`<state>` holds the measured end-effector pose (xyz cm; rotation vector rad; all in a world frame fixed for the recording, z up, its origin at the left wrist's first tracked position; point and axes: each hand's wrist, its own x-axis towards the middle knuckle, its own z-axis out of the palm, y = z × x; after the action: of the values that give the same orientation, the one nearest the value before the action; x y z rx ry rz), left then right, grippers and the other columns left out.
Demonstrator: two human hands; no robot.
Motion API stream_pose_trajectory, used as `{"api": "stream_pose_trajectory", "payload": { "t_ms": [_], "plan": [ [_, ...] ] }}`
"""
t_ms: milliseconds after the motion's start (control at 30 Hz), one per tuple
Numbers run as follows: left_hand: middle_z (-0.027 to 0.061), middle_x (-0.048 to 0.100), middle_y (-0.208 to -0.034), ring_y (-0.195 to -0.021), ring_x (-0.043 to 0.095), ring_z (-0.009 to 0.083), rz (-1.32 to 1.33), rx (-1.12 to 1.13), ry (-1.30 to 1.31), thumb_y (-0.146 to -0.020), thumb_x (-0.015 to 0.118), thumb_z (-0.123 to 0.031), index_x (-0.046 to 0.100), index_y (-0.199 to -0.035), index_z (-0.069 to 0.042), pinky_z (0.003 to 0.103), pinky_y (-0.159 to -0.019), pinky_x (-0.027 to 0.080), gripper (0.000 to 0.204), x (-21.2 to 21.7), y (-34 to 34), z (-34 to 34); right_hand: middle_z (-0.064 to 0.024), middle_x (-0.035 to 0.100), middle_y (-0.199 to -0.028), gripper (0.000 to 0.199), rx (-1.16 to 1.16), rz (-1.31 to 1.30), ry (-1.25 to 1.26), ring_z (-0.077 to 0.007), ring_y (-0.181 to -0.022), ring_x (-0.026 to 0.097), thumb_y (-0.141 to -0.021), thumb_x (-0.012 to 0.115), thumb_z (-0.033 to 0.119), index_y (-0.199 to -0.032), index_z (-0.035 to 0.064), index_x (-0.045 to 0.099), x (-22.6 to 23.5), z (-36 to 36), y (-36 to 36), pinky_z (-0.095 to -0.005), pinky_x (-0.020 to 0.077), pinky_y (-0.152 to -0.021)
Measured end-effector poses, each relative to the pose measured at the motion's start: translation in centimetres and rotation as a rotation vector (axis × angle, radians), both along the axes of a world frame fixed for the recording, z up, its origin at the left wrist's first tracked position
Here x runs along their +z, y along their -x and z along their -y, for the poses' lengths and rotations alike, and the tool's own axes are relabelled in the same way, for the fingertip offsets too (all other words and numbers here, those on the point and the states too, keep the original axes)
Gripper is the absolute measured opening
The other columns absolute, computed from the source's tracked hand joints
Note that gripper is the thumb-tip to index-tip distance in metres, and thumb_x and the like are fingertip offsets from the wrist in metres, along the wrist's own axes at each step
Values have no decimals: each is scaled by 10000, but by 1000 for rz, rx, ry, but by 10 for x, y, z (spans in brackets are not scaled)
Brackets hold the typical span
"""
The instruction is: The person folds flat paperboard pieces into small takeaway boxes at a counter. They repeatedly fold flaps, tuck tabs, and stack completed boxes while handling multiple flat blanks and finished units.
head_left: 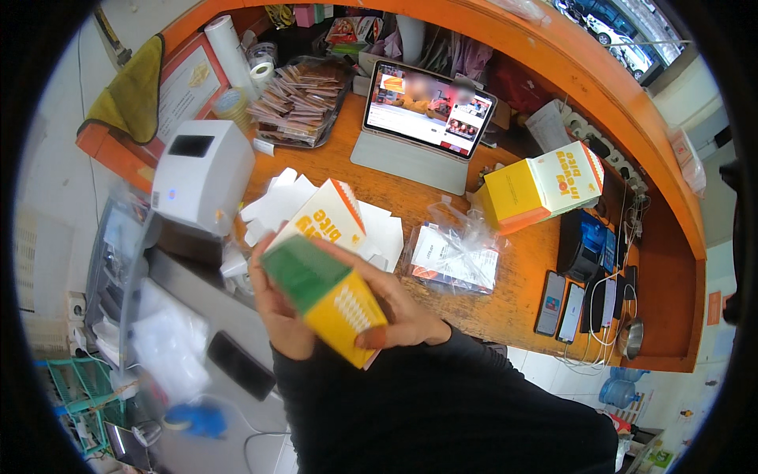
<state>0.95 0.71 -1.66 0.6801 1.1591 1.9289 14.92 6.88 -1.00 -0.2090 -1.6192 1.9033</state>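
Observation:
Above the desk's front edge I hold a paper food carton (343,306) in both hands, tilted. It has a yellow side, a green panel and a white panel with orange lettering. My left hand (286,325) grips its left side, fingers curled behind it. My right hand (409,317) closes round the right side, its thumb pressed on the yellow face. Just behind the carton, white flat paper pieces (384,241) lie on the desk. A second yellow and white carton (517,197) stands further right, assembled in shape.
A tablet (426,110) on a stand is at the back. Left are a white label printer (201,178) and a tray of small packets (296,103). A plastic-wrapped pack (454,257) lies mid-desk, with phones (550,302) and cables at right. A dark phone (241,365) rests on the grey surface.

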Motion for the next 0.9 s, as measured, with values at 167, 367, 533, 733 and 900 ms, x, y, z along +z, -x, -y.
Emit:
{"api": "stream_pose_trajectory", "payload": {
  "t_ms": [167, 367, 533, 733, 900],
  "plan": [
    [211, 549, -1295, -1153, 558, 283, 804, -197, -23, -950, 558, -367, 462, -1356, 5, 390, -1000, 444, 558, -39, 40, 7, -116, 348, -1293, 1051, -280, 111, -469, -302, -1265, 341, -612, 858, 358, -1500, 141, 339, -9, 2, 2, -402, 241, -1117],
    [211, 564, -1281, -1144, 566, 304, 585, -155, 83, -942, 585, -304, 490, -1332, 9, 401, -998, 447, 509, -75, 49, 9, -111, 340, -1360, 929, -119, -97, 143, -261, -1306, 336, -601, 873, 262, -1394, 121, 411, -28, 2, 0, -401, 252, -1111],
    [222, 564, -1281, -1168, 552, 342, -373, -181, 249, -918, 626, -231, 494, -1328, 15, 421, -1018, 429, 496, -81, 28, -2, -114, 496, -1267, 788, -439, 143, -185, -281, -1266, 419, -580, 853, 198, -1288, 118, 517, -36, -23, -25, -376, 337, -1065],
    [271, 326, -1494, -1388, 202, 564, -1137, -437, 650, -743, 821, -306, 343, -1476, -121, 529, -1134, 266, 894, -113, 6, -9, -176, 422, -1291, 663, -1502, 751, -946, -381, -1242, 390, -578, 870, 244, -1181, 150, 609, -31, -74, -101, -496, 369, -1009],
    [235, 119, -1580, -1401, 98, 585, -1341, -614, 899, -594, 902, -414, 207, -1537, -224, 629, -1096, 252, 1187, -132, -2, -12, -212, 394, -1286, 684, -1562, 1253, -1182, -408, -1248, 392, -583, 864, 201, -1215, 160, 606, -41, -96, -161, -478, 395, -1009]
  ]
}}
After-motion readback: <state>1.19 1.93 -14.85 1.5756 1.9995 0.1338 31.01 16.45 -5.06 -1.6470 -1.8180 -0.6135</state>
